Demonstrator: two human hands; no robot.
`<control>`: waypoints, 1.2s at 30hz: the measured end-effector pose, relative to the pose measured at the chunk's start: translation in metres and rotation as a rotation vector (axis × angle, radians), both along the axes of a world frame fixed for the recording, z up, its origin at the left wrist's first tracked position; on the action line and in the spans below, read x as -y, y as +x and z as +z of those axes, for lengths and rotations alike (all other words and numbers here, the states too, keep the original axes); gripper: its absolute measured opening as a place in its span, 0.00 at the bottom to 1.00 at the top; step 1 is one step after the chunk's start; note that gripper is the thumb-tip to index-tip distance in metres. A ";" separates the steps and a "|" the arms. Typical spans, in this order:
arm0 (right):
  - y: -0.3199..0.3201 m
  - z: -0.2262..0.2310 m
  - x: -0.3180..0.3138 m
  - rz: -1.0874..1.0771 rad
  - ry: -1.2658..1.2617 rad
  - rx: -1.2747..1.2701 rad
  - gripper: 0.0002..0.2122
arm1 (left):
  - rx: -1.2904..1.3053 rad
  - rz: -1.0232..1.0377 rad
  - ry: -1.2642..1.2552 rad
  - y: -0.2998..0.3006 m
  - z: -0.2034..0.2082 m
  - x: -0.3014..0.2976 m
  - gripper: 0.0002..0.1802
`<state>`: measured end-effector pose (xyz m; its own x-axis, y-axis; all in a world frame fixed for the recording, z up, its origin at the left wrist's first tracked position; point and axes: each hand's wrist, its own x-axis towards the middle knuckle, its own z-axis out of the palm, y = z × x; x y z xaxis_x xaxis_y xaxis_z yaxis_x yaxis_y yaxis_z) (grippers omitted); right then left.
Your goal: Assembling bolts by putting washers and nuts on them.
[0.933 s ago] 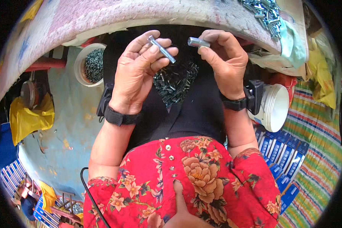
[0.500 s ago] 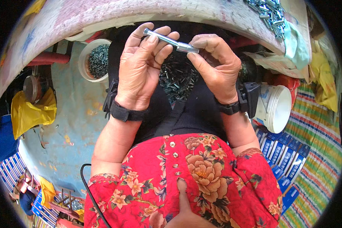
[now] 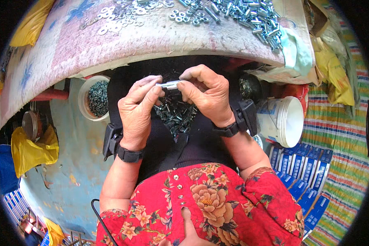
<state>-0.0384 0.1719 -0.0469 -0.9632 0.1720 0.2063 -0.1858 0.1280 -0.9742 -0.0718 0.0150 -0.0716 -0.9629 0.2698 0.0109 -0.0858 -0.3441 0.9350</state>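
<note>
A shiny metal expansion bolt [image 3: 170, 85] with a sleeve on it is held roughly level between both hands above my lap. The fingertips of my left hand [image 3: 136, 110] pinch its left end and cover it. At the other end, the thumb and fingers of my right hand [image 3: 208, 97] close on it, hiding its tip. Below the hands, a heap of loose dark metal bolts [image 3: 177, 119] lies on the black cloth of my lap.
On the cloth-covered table [image 3: 160, 47] ahead lie flat washers [image 3: 115, 18], nuts [image 3: 188, 17] and a pile of metal sleeves [image 3: 254, 18]. A tub of nuts [image 3: 97, 98] stands left; a white bucket [image 3: 289, 121] lies tipped at right, near blue boxes [image 3: 303, 164].
Both hands have come closer together and levelled the bolt, which was slanted. My left fingers now cover its left end. The view has shifted, showing more of the table.
</note>
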 end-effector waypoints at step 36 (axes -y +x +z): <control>-0.161 0.002 -0.141 -0.132 1.327 -0.442 0.04 | 0.361 -0.370 0.196 -0.016 -0.018 0.003 0.13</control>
